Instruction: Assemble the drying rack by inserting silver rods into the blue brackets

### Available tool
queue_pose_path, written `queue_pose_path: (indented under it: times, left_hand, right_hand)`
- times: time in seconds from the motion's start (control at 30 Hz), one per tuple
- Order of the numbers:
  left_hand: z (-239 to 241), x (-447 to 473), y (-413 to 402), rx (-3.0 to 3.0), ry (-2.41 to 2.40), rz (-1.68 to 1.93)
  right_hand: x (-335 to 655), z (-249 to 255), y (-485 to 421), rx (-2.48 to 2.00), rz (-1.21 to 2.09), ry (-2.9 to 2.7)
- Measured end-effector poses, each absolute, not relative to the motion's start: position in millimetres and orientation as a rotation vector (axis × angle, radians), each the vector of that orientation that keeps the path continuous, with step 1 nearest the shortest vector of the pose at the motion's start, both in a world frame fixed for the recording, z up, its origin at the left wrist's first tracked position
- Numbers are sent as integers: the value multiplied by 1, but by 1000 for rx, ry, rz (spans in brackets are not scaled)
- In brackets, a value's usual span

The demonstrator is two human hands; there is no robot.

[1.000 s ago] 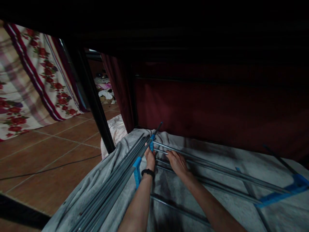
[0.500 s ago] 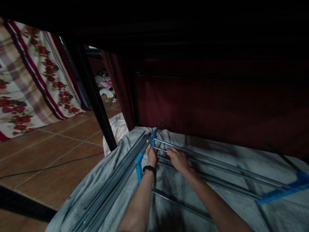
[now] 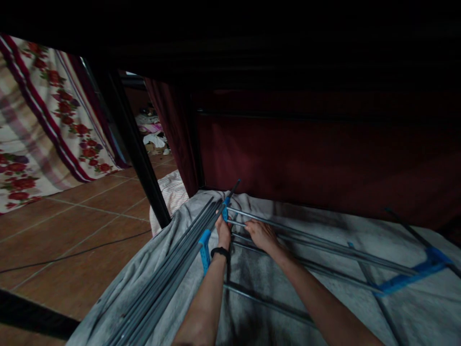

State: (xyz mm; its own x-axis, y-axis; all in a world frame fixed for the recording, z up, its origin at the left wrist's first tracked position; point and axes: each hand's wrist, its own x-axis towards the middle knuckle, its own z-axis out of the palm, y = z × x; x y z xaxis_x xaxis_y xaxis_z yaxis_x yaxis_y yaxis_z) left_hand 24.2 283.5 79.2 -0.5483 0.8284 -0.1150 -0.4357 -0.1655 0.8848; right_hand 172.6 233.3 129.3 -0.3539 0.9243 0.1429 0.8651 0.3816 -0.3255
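My left hand (image 3: 224, 234), with a black band at the wrist, is closed around a blue plastic bracket (image 3: 225, 211) near the far end of the frame. A second blue bracket (image 3: 204, 247) sits nearer on the same grey tube. My right hand (image 3: 261, 234) pinches a thin metal rod (image 3: 236, 223) just right of the bracket, and the rod's end meets it. Several parallel rods run rightward to a long blue bracket (image 3: 414, 276) at the other side. Part of the left fingers is hidden behind the bracket.
A bundle of grey tubes (image 3: 162, 281) lies on the grey blanket (image 3: 108, 312) to the left. A black bed post (image 3: 140, 154) stands beyond, with tiled floor (image 3: 72, 240) past it. A dark red curtain (image 3: 288, 163) hangs behind, and a dark structure is overhead.
The whole view has shifted slightly, so the scene sits a little further left. Both hands keep their holds on the bracket and rod.
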Motion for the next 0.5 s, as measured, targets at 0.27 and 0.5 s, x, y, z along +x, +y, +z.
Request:
queue_pose_path:
  times: [0.27, 0.5]
  left_hand:
    - [84, 20, 276, 676, 1287, 1815]
    - [85, 20, 283, 748, 1455, 1754]
  right_hand:
    - [173, 125, 188, -1379, 251, -2205]
    - [229, 213, 34, -881, 952, -1513]
